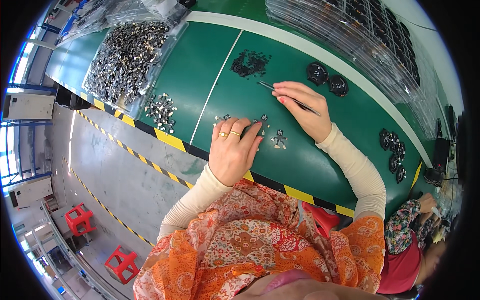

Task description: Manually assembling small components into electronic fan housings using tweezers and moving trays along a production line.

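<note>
My right hand (306,107) grips a pair of dark tweezers (295,100) in a pinch. The tips of the tweezers point at the near edge of a loose pile of tiny flat black pieces (250,64). My left hand (233,150) lies palm down on the green table, fingers bent and somewhat apart. Its fingertips rest among small black parts with pale metallic ends, and the fingers partly cover them. Just right of this hand lie a few more such parts (280,137), apart from the tweezers.
A clear tray (131,65) heaped with small black-and-metallic parts stands at the far left, with a smaller heap (161,112) beside it. Round black pieces (327,79) sit beyond my right hand; several more (393,152) lie farther right. Stacked clear trays (350,47) line the back. Another person (407,240) sits at right.
</note>
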A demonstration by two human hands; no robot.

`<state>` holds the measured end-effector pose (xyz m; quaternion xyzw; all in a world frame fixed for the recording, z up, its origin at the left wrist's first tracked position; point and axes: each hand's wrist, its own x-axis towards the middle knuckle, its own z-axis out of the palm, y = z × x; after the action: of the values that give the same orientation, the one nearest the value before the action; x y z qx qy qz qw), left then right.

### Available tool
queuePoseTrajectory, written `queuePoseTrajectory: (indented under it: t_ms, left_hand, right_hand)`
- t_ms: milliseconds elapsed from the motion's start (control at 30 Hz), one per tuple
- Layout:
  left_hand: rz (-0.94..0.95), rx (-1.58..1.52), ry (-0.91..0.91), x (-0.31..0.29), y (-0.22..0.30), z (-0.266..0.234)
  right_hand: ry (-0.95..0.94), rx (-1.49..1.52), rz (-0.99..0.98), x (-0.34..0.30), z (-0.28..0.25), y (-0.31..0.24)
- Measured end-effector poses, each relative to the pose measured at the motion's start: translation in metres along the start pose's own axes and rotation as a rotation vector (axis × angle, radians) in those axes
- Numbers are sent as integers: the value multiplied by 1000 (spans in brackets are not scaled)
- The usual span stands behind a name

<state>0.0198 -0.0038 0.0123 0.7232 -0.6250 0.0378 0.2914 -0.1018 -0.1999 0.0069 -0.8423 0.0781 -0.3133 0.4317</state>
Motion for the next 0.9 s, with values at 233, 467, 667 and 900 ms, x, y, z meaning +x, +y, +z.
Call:
queuePoseTrajectory:
  t_ms: [233,467,667,900]
  left_hand:
    - [33,-56,42,1,-2,2]
    - [73,-58,-8,1,-2,1]
    - [60,-61,7,3,-2,2]
    - [70,-47,36,1,-3,3]
  right_hand:
    - [24,104,97,-12,-5,-2]
    - [27,79,96,-12,-5,0]
    - [-141,-38,-35,-13,-18,-17]
    - [-330,-81,-289,-33,-19,-23]
